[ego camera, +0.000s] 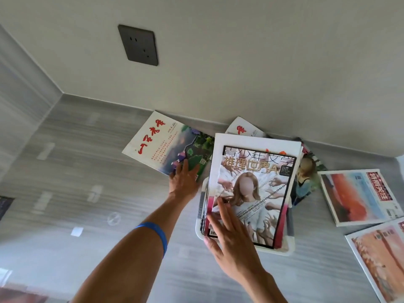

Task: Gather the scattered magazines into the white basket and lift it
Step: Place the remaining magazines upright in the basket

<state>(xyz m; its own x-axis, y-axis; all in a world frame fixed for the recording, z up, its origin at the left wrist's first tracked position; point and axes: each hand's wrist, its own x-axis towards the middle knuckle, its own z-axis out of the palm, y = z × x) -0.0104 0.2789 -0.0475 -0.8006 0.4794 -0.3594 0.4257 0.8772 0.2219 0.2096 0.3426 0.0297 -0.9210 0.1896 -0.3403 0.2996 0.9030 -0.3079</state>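
A white basket (200,228) stands on the grey floor near the wall, stuffed with a stack of magazines. The top magazine (255,193) shows a long-haired figure and chains. My right hand (229,239) lies flat on its lower left part, fingers straight, thumb at the basket's near rim. My left hand (183,182) reaches left of the basket and rests with straight fingers on the near edge of a white magazine with red script and a landscape (161,145), which lies flat on the floor.
More magazines lie scattered: one with red script (244,129) behind the basket against the wall, a colourful one (306,178) right of it, an orange-red one (358,196) further right, another (380,259) at the lower right. A dark wall socket (138,45) sits above.
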